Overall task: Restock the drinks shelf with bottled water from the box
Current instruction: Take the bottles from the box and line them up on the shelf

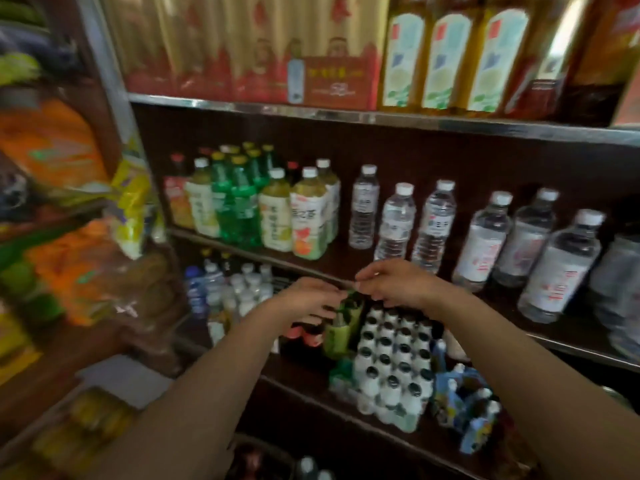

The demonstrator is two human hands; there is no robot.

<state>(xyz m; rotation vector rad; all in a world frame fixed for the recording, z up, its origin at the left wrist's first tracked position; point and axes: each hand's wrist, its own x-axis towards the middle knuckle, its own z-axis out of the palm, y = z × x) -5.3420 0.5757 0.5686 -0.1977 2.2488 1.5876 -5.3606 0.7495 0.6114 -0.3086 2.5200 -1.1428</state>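
In the head view, a dark wooden drinks shelf (346, 261) with a metal-edged board above it is seen from slightly above. On its middle board, clear water bottles (396, 221) with white caps are stood upright in a loose row running to the right, the nearer ones with white and red labels. To their left, green soda bottles (239, 206) and pale tea bottles (308, 220) are crowded together, touching. On the board above, tall yellow-amber bottles (446, 60) and red cartons (332, 81) are ranged.

On the lower board, a shrink-wrapped pack of small white bottles (394, 358) with dark caps is set, with blue-labelled bottles (467, 407) just beside it on the right.

Both bare arms are reached forward over this lower board. The left hand (304, 296) and the right hand (391, 282) are brought close together, fingertips nearly meeting, above a green bottle (337, 332). Something small and thin appears to be pinched between them, but what it is cannot be told through the blur. No box is shown.
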